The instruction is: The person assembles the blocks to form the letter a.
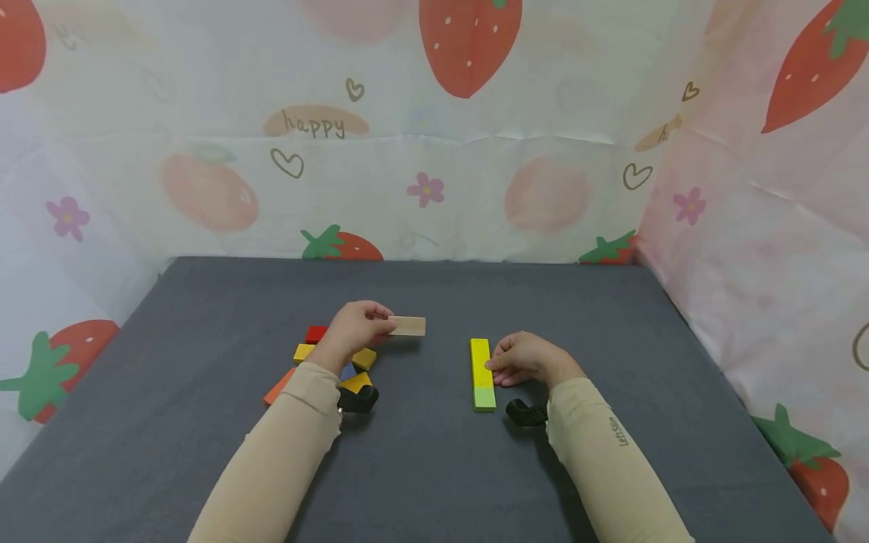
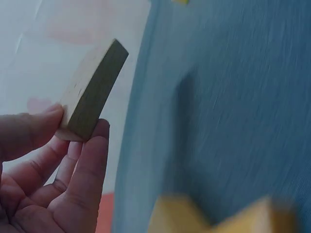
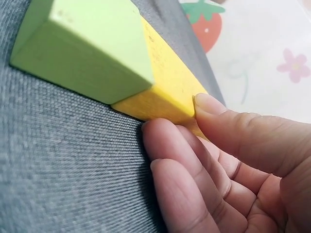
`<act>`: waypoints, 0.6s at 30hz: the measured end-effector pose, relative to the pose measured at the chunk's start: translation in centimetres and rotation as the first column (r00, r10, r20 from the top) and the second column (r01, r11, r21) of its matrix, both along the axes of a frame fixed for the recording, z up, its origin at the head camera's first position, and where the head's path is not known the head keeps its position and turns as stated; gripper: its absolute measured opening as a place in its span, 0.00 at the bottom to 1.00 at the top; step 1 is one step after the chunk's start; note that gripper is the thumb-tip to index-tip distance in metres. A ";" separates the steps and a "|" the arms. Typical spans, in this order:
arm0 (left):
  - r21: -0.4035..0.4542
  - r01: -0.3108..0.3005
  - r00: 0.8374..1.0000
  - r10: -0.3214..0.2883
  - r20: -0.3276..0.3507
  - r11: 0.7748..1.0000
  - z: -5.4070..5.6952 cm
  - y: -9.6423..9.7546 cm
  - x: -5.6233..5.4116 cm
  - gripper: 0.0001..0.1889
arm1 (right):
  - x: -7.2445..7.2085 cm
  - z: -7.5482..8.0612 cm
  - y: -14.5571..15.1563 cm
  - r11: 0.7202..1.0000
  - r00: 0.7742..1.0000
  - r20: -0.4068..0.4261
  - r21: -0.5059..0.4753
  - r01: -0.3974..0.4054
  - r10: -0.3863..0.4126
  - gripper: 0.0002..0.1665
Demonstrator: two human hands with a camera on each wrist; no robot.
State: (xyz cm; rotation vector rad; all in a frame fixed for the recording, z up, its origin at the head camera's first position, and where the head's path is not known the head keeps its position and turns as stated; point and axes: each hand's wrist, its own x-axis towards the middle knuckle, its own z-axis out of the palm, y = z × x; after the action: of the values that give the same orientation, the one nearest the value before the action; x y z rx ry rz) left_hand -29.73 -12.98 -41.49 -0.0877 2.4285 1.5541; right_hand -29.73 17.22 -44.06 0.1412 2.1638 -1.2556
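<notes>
Plainly rectangular wooden block (image 2: 93, 92), pale, pinched by left hand (image 1: 354, 328), yellow block (image 3: 170, 73), gripped by right hand (image 1: 532, 357)

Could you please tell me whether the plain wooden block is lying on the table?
No, the left hand holds the plain wooden block up off the table, its shadow falling apart from it.

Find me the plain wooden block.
In the head view, the plain wooden block is just left of centre, pinched by the left hand above the table, beyond and right of the blue block.
</notes>
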 end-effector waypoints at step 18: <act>-0.025 -0.011 0.999 0.010 -0.031 1.000 -2.8 5.9 -0.9 0.11 | 0.0 -0.1 0.0 1.000 1.000 -0.005 -0.008 0.011 -0.011 0.06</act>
State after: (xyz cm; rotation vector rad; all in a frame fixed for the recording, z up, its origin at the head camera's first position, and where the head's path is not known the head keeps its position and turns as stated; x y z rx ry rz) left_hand -30.60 -7.03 -44.28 -0.0823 2.4753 1.5412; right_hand -29.75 17.20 -44.17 0.1469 2.1653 -1.2717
